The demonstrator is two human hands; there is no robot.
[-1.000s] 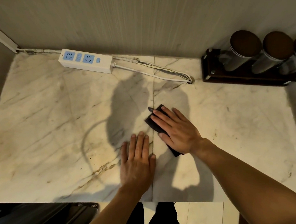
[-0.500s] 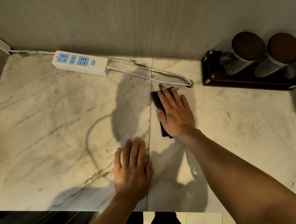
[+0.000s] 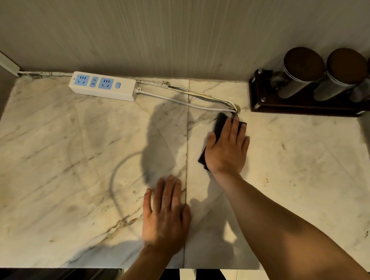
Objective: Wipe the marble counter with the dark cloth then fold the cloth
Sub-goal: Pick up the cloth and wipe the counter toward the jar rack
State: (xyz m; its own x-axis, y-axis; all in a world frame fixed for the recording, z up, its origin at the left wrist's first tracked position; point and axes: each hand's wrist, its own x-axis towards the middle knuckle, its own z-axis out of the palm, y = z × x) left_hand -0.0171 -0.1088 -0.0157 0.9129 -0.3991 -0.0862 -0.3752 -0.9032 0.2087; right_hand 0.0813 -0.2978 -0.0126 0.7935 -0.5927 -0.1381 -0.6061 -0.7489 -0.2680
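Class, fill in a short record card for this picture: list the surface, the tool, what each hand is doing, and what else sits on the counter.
Surface: marble counter
Tool: dark cloth, flat on the counter
Right hand: pressed flat on the cloth, near the cable hole
Left hand: flat on bare marble, holding nothing
Back left: white power strip
Back right: canister rack

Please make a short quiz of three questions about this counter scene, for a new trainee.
1. True or false: the right hand presses flat on the dark cloth.
2. What touches the left hand: A) the power strip B) the marble counter C) the cloth?
3. Fill in: the canisters stand in a dark ____ at the wall.

Key: 1 true; 2 B; 3 rack.
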